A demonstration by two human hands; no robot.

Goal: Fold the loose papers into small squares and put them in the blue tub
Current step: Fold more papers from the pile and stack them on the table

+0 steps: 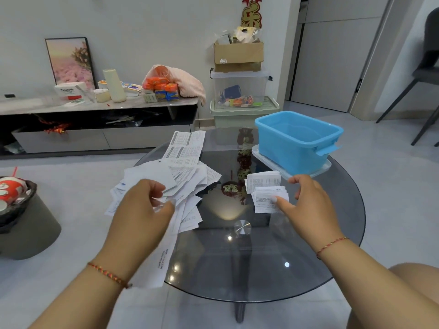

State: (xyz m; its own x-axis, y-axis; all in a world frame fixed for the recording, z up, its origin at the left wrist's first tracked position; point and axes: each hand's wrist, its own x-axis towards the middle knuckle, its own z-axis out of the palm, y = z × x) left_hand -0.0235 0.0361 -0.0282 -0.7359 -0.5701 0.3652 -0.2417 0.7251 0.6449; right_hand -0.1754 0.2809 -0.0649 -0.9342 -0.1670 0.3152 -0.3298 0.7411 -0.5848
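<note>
Left hand (142, 205) curled pinching; right hand (306, 203) fingers extended

The round table (261, 269) has a dark, smoked glass top, smooth and glossy, mirroring lights and ornaments. The loose papers (180, 172) are thin, matt white printed sheets, creased; the folded papers (266, 186) look the same. The blue tub (294, 148) is smooth, slightly shiny plastic on a clear plastic lid (320, 169). A pink blanket (187, 81) looks soft, fuzzy cloth; the box (237, 55) is matt brown cardboard.
</note>
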